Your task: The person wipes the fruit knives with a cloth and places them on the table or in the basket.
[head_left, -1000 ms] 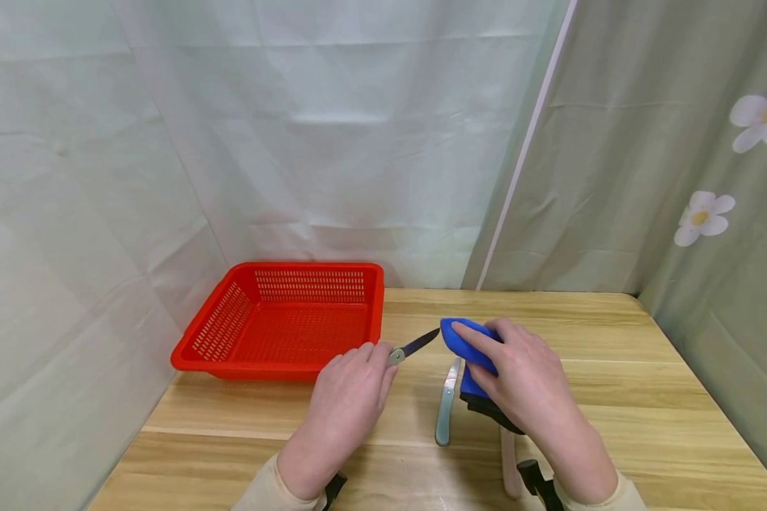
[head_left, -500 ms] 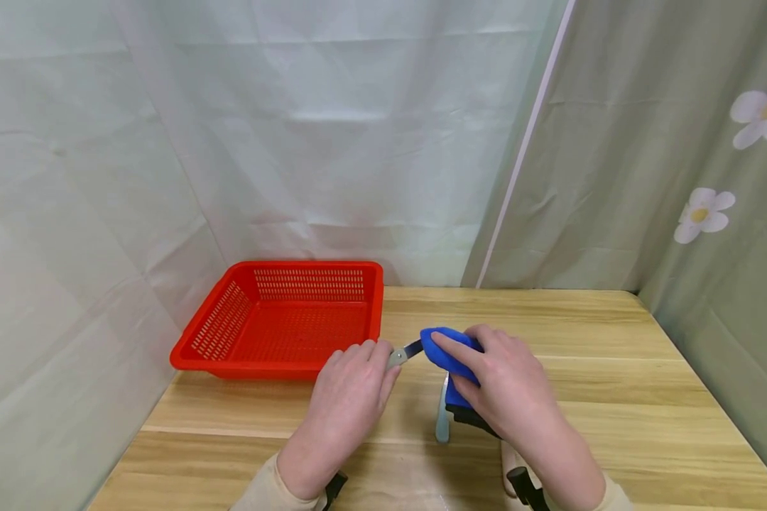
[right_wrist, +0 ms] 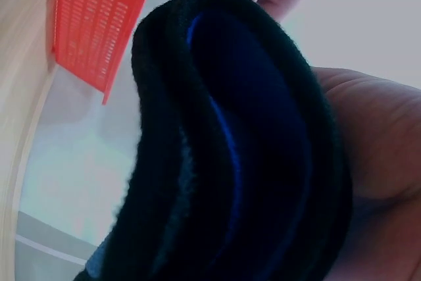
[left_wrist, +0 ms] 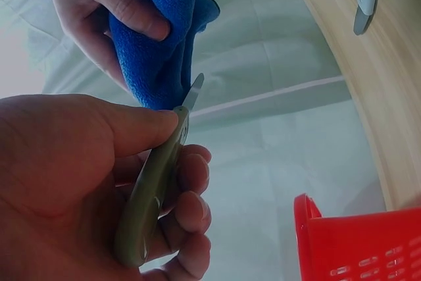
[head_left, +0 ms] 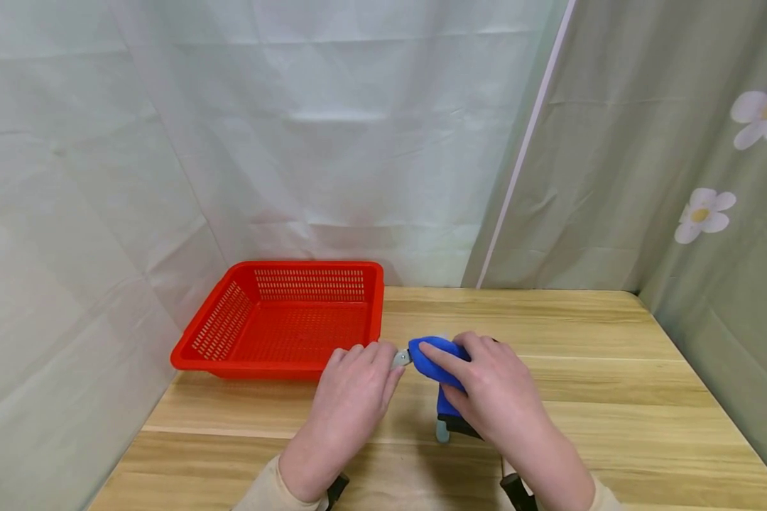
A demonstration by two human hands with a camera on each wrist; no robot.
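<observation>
My left hand (head_left: 358, 390) grips a small knife by its grey-green handle (left_wrist: 148, 195), thumb laid along it. The blade (left_wrist: 195, 90) points toward my right hand and is mostly hidden behind the cloth in the head view. A folded blue cloth (head_left: 439, 365) with a black edge (right_wrist: 158, 162) is held in my right hand (head_left: 495, 387), wrapped over the blade close to the handle. Below the cloth lies a second knife with a light blue handle (head_left: 443, 431), its blade covered from above. A pale pink handle (head_left: 507, 472) shows partly beside my right wrist.
A red plastic basket (head_left: 281, 370) with slotted walls stands at the back left of the wooden table (head_left: 588, 426), just beyond my left hand. Pale curtains (head_left: 358, 142) hang behind and at both sides.
My right hand has moved left with the cloth, from the knife's tip along the blade to near the handle. It now covers more of the light blue knife. My left hand has stayed nearly still.
</observation>
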